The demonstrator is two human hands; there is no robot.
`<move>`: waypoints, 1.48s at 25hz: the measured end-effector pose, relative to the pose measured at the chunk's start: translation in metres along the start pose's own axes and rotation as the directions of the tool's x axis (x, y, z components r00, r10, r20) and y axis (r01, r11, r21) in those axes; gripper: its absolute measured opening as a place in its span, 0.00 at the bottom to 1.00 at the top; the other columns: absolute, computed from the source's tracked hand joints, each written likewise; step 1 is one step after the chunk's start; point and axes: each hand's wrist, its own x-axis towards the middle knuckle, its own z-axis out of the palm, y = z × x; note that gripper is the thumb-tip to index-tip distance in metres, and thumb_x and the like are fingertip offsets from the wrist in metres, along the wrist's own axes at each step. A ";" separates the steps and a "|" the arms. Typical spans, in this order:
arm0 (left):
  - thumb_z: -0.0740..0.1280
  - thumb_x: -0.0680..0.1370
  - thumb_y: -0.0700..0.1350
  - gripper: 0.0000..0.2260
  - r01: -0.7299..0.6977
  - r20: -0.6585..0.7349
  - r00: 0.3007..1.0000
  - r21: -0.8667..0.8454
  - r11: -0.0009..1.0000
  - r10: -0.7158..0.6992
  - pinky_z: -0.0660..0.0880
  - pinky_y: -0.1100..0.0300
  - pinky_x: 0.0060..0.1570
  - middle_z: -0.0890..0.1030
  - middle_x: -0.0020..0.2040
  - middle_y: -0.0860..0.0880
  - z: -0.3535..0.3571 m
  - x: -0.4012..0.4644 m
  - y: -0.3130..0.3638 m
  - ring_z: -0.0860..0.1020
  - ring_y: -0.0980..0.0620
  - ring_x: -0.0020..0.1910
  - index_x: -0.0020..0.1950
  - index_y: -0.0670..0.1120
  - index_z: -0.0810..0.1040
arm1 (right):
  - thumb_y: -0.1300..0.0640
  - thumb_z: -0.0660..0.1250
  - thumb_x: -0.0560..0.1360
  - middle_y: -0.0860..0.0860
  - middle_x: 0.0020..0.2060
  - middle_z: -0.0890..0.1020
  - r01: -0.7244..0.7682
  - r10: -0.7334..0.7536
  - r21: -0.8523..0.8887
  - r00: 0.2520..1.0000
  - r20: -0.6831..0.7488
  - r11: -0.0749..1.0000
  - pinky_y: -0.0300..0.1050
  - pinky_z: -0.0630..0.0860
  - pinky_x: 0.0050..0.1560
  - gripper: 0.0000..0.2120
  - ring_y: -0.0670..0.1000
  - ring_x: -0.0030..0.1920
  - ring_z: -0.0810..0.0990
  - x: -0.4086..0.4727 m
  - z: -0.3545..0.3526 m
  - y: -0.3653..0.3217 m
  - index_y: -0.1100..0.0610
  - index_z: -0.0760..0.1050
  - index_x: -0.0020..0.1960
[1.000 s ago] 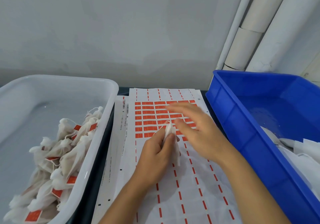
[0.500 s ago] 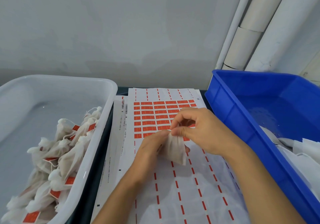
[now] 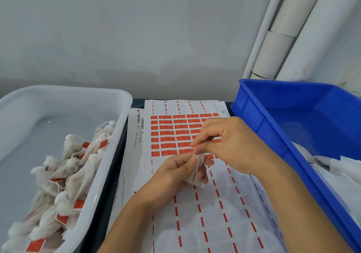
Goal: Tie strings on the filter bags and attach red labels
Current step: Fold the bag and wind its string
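A: What's different with the right hand (image 3: 232, 145)?

B: A second ago it lies flat and spread over the label sheet (image 3: 175, 133). Now it is lifted, its fingers curled, thumb and forefinger pinching at the top of the bag (image 3: 196, 172).

A: And the left hand (image 3: 175, 174)?

B: It holds the bag a little lower and nearer than before, and more of the bag hangs out below its fingers.

A: The string?

B: Too fine to tell.

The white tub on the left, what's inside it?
The white tub holds a heap of tied filter bags, several showing red labels. Whatever lies beneath the heap is covered, and the near end runs out of view.
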 end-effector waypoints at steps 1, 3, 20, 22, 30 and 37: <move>0.62 0.83 0.56 0.16 0.003 0.000 1.000 -0.005 1.000 -0.003 0.76 0.39 0.68 0.82 0.49 0.42 0.000 -0.001 0.000 0.81 0.41 0.52 0.53 0.48 0.84 | 0.54 0.76 0.74 0.34 0.45 0.83 -0.016 0.016 -0.014 1.000 -0.014 1.000 0.28 0.79 0.48 0.13 0.36 0.51 0.82 0.000 0.001 0.001 0.35 0.82 0.41; 0.63 0.83 0.54 0.14 -0.013 -0.026 1.000 -0.078 0.997 0.011 0.74 0.36 0.69 0.81 0.49 0.42 -0.001 -0.001 0.001 0.80 0.42 0.52 0.50 0.46 0.83 | 0.53 0.74 0.76 0.31 0.46 0.83 -0.058 0.057 -0.025 0.998 -0.032 0.998 0.30 0.78 0.48 0.12 0.35 0.52 0.81 -0.003 0.003 0.006 0.34 0.82 0.43; 0.64 0.83 0.58 0.11 -0.110 -0.340 0.933 0.036 0.993 0.115 0.83 0.49 0.59 0.85 0.52 0.50 0.011 0.005 0.000 0.83 0.45 0.55 0.55 0.58 0.85 | 0.49 0.68 0.81 0.46 0.53 0.84 0.069 -0.151 -0.442 0.977 -0.152 0.894 0.40 0.74 0.64 0.11 0.45 0.56 0.78 -0.021 0.026 -0.004 0.52 0.85 0.58; 0.66 0.84 0.54 0.09 -0.102 -0.352 0.925 0.127 0.987 0.141 0.84 0.50 0.56 0.85 0.49 0.50 0.009 0.005 0.000 0.83 0.45 0.51 0.53 0.57 0.85 | 0.51 0.72 0.79 0.46 0.50 0.84 0.060 -0.152 -0.426 0.971 -0.184 0.903 0.42 0.78 0.60 0.09 0.45 0.53 0.79 -0.023 0.028 -0.001 0.53 0.86 0.55; 0.64 0.81 0.53 0.10 -0.131 -0.276 0.932 0.348 0.928 0.235 0.77 0.72 0.48 0.86 0.44 0.60 0.018 0.004 0.002 0.83 0.59 0.48 0.47 0.65 0.84 | 0.48 0.72 0.78 0.34 0.43 0.81 -0.093 0.081 -0.076 0.986 -0.148 0.993 0.24 0.74 0.43 0.04 0.34 0.52 0.79 -0.015 0.037 0.009 0.42 0.78 0.45; 0.68 0.82 0.47 0.04 -0.030 -0.460 0.855 0.414 0.910 0.237 0.78 0.70 0.42 0.84 0.43 0.60 0.020 0.012 -0.014 0.82 0.57 0.46 0.49 0.55 0.82 | 0.46 0.73 0.77 0.36 0.39 0.81 -0.089 0.065 -0.125 0.981 -0.184 0.988 0.27 0.76 0.40 0.08 0.35 0.48 0.80 -0.014 0.037 0.012 0.39 0.75 0.41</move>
